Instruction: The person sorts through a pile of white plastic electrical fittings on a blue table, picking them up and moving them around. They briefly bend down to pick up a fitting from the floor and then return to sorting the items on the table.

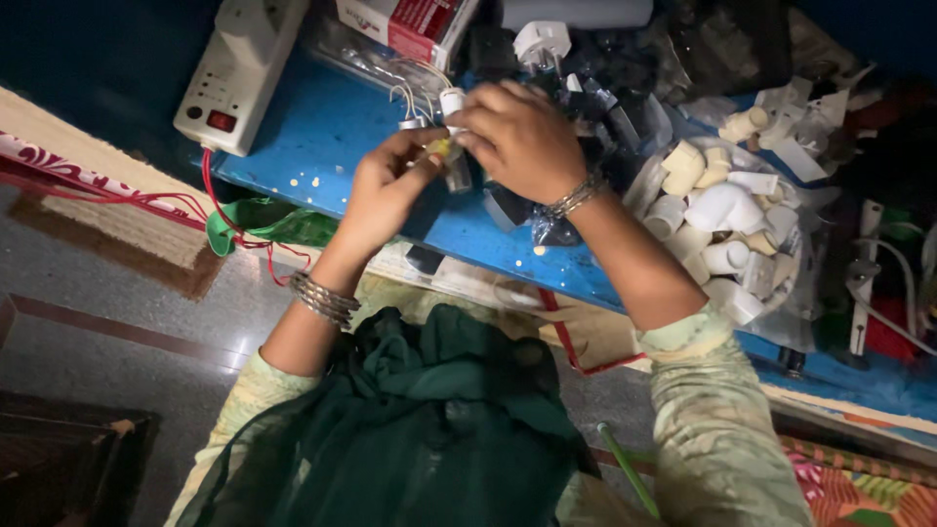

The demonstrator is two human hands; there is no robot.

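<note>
Centrally, a small wired part (451,105) is pinched by the right hand (522,137) and steadied by the closed left hand (390,190) over the blue table's (322,137) near edge. Assembly seems unfinished: white fittings (722,210) are piled rightward, a power strip (239,68) at the left corner.

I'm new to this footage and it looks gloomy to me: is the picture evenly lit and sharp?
Head view: no, light falls mainly on the blue table and both hands, left hand and right hand; the corners sink into dark shadow. Head view: the white plastic fittings look soft and slightly blurred, and the floor shows a faint sheen.
</note>
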